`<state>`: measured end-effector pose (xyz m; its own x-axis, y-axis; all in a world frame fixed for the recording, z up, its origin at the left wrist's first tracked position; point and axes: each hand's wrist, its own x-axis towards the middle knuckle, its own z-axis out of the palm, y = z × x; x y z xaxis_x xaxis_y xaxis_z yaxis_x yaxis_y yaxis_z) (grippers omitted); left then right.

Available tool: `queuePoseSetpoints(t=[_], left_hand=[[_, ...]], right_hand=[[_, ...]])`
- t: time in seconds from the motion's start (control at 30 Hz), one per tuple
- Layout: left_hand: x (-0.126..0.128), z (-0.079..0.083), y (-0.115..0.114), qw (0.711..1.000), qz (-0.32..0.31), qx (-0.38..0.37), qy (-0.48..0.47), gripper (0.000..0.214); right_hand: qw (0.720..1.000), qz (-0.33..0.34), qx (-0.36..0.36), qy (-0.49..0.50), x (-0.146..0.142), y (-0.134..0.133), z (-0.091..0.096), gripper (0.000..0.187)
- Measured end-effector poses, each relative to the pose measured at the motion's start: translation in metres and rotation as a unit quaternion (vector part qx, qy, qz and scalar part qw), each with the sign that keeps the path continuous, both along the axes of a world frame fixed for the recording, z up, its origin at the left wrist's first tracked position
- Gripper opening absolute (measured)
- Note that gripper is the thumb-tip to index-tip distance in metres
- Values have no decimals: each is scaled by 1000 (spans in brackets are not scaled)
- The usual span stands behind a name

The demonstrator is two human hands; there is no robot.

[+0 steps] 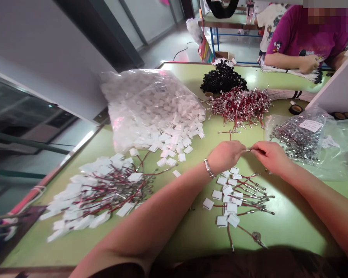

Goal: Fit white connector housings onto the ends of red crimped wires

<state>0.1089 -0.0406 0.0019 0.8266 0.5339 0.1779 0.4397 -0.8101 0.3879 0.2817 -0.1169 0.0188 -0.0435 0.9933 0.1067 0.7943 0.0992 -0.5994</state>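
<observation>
**Held at centre, stock all round**

My left hand [227,156]: fingertips pressed together, pinching one end of a small metal piece [248,150]. My right hand [271,154]: thumb and finger pinching its other end, seemingly so neither end slips. Whether a wire joins it, my fingers hide.

Six o'clock, near: red leads with white blocks [232,208], blocks mostly left, metal ends right, perhaps against tangling.

Eight o'clock: larger heap of similar leads [110,193], well apart, likely to leave working room.

Ten o'clock: clear bag [127,112], loose white blocks [181,157] spread on my side, presumably for reach.

Twelve o'clock: heap of red wires [240,106]; black parts [224,79] behind.

Three o'clock: bag of metal parts [320,116], bearing a label [310,125], probably to identify them.

One o'clock, far side: a co-worker's hand [309,63] at white wires [284,70].
</observation>
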Motion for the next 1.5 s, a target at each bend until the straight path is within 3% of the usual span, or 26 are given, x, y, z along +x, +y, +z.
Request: queuePoseSetpoints(t=[0.1, 0.2, 0.3, 0.37, 0.43, 0.53, 0.63, 0.77, 0.9, 1.0, 1.1, 1.17, 1.37, 1.5], left_hand=[[0, 3, -7, 992, -35, 79, 97, 23], [4, 4, -11, 989, -41, 83, 114, 24], [6, 4, -6, 999, -17, 27, 28, 21], [3, 4, 3, 997, 18, -33, -65, 18], [-5, 7, 15, 982, 82, -114, -123, 18], [-19, 9, 30, 929, 175, -296, -136, 21], [-26, 9, 39, 866, 179, -434, -172, 20], [-25, 10, 42, 838, 150, -468, -237, 25], [-25, 10, 43, 824, 183, -474, -251, 21], [-27, 9, 41, 766, 187, -525, -320, 12], [-25, 7, 37, 695, 200, -582, -372, 9], [-22, 7, 32, 693, 208, -590, -358, 10], [-12, 6, 19, 746, 149, -575, -301, 23], [-9, 5, 14, 742, 98, -601, -280, 22]], right_hand=[[983, -61, -134, 107, -5, -3, 7, 18], [960, -86, -199, 177, -8, -4, 11, 20], [983, -65, -142, 99, -3, -1, 10, 18], [997, -33, -71, -9, 7, 2, 7, 15], [992, -7, -24, -121, 20, 4, 4, 16], [972, 12, -4, -235, 31, 5, 2, 19], [964, 11, 21, -264, 25, 8, 0, 20], [968, 16, 53, -243, -1, 17, -12, 19], [961, 32, 63, -267, -16, 21, -30, 18], [969, 18, 64, -239, -14, 19, -29, 16], [989, -45, 51, -130, -8, 14, -16, 15], [994, -70, 34, -73, -5, 10, -7, 14], [995, -57, 70, -42, 1, 4, 0, 16], [992, -25, 97, -81, 1, 3, -2, 18]])
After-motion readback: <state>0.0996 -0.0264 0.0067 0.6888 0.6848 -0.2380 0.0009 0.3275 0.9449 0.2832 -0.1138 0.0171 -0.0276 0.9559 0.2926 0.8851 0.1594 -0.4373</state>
